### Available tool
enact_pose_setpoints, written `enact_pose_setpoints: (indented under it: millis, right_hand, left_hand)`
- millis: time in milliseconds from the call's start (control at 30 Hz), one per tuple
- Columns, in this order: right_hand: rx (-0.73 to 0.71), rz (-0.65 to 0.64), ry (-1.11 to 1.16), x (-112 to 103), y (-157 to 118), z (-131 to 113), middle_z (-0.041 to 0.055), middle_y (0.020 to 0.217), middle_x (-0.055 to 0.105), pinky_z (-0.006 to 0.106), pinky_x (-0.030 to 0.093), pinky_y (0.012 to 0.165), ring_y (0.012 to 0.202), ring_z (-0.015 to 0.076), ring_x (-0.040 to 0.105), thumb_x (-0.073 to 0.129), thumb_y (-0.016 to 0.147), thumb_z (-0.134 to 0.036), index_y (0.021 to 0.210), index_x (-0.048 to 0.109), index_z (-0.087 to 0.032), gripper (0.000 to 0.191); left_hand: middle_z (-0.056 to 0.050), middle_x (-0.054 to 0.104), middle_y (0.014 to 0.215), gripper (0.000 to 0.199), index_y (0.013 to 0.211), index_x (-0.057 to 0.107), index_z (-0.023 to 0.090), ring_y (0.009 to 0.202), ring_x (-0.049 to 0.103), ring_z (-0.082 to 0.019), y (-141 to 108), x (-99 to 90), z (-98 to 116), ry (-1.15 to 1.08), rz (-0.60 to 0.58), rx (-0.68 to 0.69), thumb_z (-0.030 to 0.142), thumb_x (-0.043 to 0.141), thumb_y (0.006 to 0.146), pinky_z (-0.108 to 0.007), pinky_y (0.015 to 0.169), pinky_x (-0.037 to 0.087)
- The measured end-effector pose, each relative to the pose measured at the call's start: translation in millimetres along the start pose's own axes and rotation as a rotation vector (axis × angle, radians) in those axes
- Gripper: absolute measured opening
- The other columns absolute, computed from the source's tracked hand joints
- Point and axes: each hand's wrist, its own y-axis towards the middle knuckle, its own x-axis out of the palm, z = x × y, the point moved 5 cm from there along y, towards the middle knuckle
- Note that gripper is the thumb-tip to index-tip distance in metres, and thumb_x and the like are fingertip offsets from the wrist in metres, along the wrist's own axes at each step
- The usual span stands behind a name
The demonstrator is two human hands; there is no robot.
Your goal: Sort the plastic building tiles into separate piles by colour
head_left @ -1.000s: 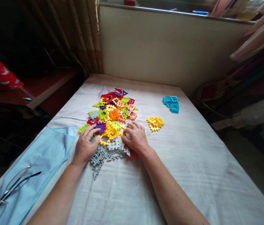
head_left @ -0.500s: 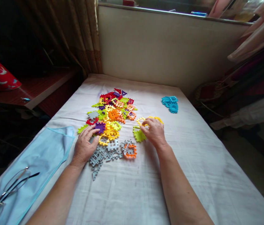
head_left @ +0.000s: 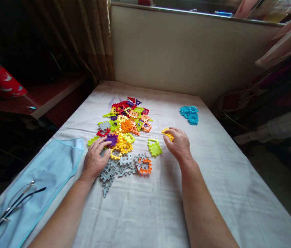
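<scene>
My left hand (head_left: 96,158) lies at the near left of a pile of toothed plastic building tiles, thumb apart from its stretched fingers. Its fingertips touch a purple tile (head_left: 111,140). To the right of the pile, the curled fingers and thumb of my right hand (head_left: 178,144) close over yellow tiles (head_left: 168,133), which they partly hide. Lime green tiles (head_left: 155,148) rest on the sheet just left of that hand. Grey tiles (head_left: 108,172) spread along the pile's near side, and an orange frame tile (head_left: 145,166) sits at their right end.
Several blue tiles (head_left: 190,114) form a group at the far right. On the left, eyeglasses (head_left: 8,210) lie on a light blue cloth (head_left: 55,172). A red canister (head_left: 2,81) rests on a wooden surface (head_left: 42,100) beyond the bed's left edge. A pale wall panel (head_left: 186,51) stands behind.
My right hand has shifted slightly right, away from the lime green tiles. The pale yellow tile that showed left of it is no longer there. My left hand stays by the purple tile.
</scene>
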Motion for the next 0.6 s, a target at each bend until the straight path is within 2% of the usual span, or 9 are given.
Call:
enact_pose_setpoints:
  millis: [167, 267, 433, 533, 600]
  right_hand:
    - [-0.289, -0.173, 0.128, 26.7, -21.9, -80.1, 0.0062, 0.110, 0.074, 0.039, 0.044, 0.097, 0.108, 0.0239, 0.062, 0.057, 0.089, -0.024, 0.103, 0.074, -0.025, 0.021]
    - [-0.374, -0.279, 0.111, 40.9, -40.0, -112.5, 0.0043, 0.107, 0.074, 0.039, 0.045, 0.093, 0.103, 0.0237, 0.062, 0.059, 0.092, -0.031, 0.103, 0.075, -0.027, 0.020]
    - [-0.364, -0.321, 0.039, 49.9, -53.6, -123.7, 0.0077, 0.109, 0.071, 0.041, 0.046, 0.092, 0.105, 0.0264, 0.059, 0.068, 0.086, -0.042, 0.102, 0.076, -0.026, 0.023]
    - [-0.352, -0.323, 0.011, 52.3, -53.7, -121.2, 0.0085, 0.112, 0.070, 0.040, 0.047, 0.092, 0.106, 0.0264, 0.059, 0.070, 0.084, -0.038, 0.094, 0.077, -0.025, 0.018]
    - [-0.350, -0.335, 0.009, 53.2, -52.4, -119.9, 0.0081, 0.110, 0.070, 0.039, 0.048, 0.091, 0.104, 0.0256, 0.060, 0.070, 0.084, -0.033, 0.089, 0.076, -0.024, 0.012]
  left_hand:
    - [-0.007, 0.067, 0.126, 0.028, 0.106, 0.070, 0.024, 0.121, 0.059, -0.025, 0.1, 0.7, 0.4, -0.002, -0.013, -0.023, 0.034, 0.052, 0.087, -0.048, 0.111, 0.043]
    - [-0.007, 0.067, 0.127, 0.029, 0.107, 0.070, 0.023, 0.121, 0.059, -0.025, -0.1, 0.4, 2.1, -0.020, -0.011, -0.016, 0.033, 0.052, 0.087, -0.047, 0.111, 0.043]
    - [-0.008, 0.065, 0.131, 0.030, 0.110, 0.069, 0.023, 0.123, 0.059, -0.025, -1.3, 2.5, 5.5, -0.052, -0.059, 0.006, 0.033, 0.053, 0.088, -0.047, 0.111, 0.044]
    - [-0.007, 0.061, 0.136, 0.030, 0.112, 0.071, 0.026, 0.130, 0.053, -0.026, -2.6, 3.4, 7.9, -0.019, -0.071, 0.024, 0.034, 0.053, 0.088, -0.050, 0.113, 0.040]
    - [-0.005, 0.057, 0.142, 0.031, 0.112, 0.072, 0.029, 0.139, 0.044, -0.030, -4.1, 4.5, 10.1, 0.039, -0.078, 0.050, 0.036, 0.054, 0.088, -0.055, 0.116, 0.033]
